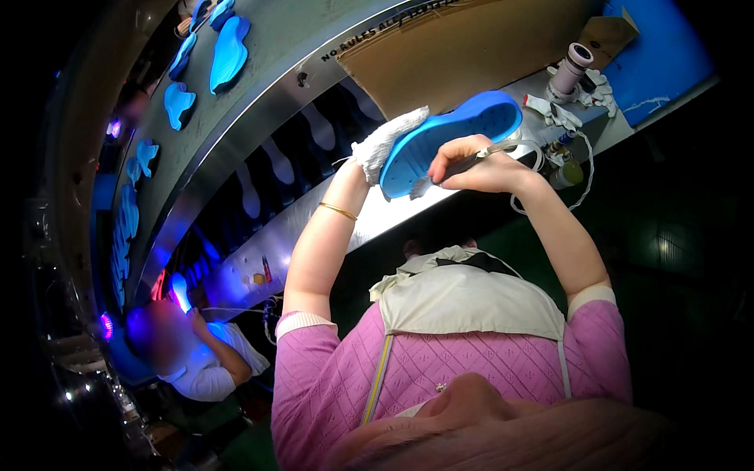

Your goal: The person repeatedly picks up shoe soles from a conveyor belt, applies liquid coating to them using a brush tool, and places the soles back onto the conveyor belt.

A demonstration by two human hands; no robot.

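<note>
Running down the left side: a dark conveyor belt [290, 39] with blue soles [229, 55] spaced along it, crowding closer together toward its lower end.
Co-worker: a person in a white top [206, 367] sits at the lower left under blue light, a raised hand near a glowing sole-shaped piece [181, 292]; whether that hand grips it, I cannot tell.
Slots under the belt's metal edge: pale sole-shaped pieces [318, 127] stand side by side in shadow.
Left hand: the left hand [385, 145], in a white knit glove, curls around the left end of the sole and grips it; the thumb is hidden. A gold bracelet [338, 210] circles the bare forearm.
Blue sole in hand: the blue shoe sole [440, 132] is held tilted above the bright metal bench [393, 217], its hollow side toward the person.
Cardboard: a brown sheet [448, 59] lies beyond the sole.
Right hand: the bare right hand [491, 169] pinches a slim brush [421, 187] between thumb and fingers, its pale bristles at the sole's lower left edge.
Bench's right end: a pale pink cylinder [569, 72] stands beside white gloves [554, 114]; a pale hose [585, 188] loops near a yellow-green container [567, 174].
Far right: a blue surface [664, 47].
</note>
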